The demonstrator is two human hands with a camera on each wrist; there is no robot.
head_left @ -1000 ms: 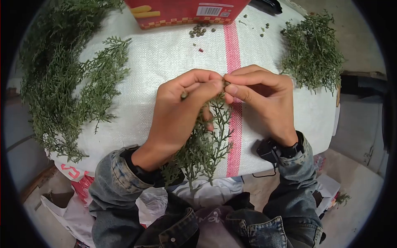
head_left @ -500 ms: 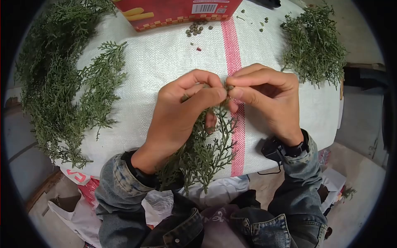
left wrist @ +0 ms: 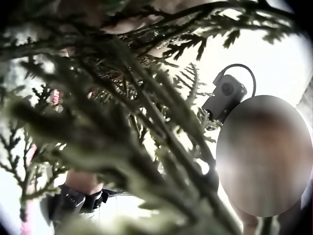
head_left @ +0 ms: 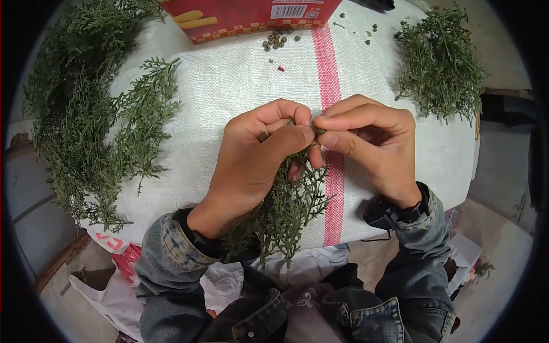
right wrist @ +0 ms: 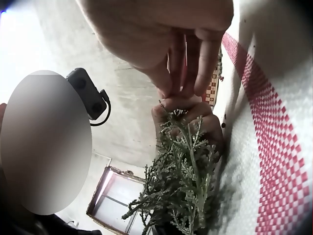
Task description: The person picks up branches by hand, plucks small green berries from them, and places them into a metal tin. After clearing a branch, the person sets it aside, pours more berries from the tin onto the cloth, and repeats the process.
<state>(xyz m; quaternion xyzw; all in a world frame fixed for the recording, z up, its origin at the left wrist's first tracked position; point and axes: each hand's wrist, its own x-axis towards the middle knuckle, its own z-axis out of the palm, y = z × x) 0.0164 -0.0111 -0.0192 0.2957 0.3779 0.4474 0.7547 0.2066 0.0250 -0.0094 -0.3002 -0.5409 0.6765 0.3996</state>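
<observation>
In the head view the left hand (head_left: 251,154) grips a green leafy sprig (head_left: 280,217) that hangs down below its palm toward the sleeves. Thumb and index finger of the right hand (head_left: 377,137) pinch a small round brownish cone (head_left: 318,131) at the left fingertips. Another small cone (head_left: 263,136) shows by the left hand's curled fingers. Seen from the right wrist, the right hand (right wrist: 181,44) touches the left hand (right wrist: 195,117), with the sprig (right wrist: 186,171) beneath. Blurred foliage (left wrist: 127,132) covers most of the left wrist view.
A white woven sack (head_left: 217,91) with a pink stripe forms the surface. Leafy branches (head_left: 86,114) lie at left, a smaller pile (head_left: 440,68) at right. Near the red box (head_left: 246,17) at the top sit several loose cones (head_left: 275,41). A dark object (head_left: 374,4) lies top right.
Both hands stay together at nearly the same spot, fingertips slightly lower. The hanging sprig has shifted a little. The surroundings moved slightly in the view.
</observation>
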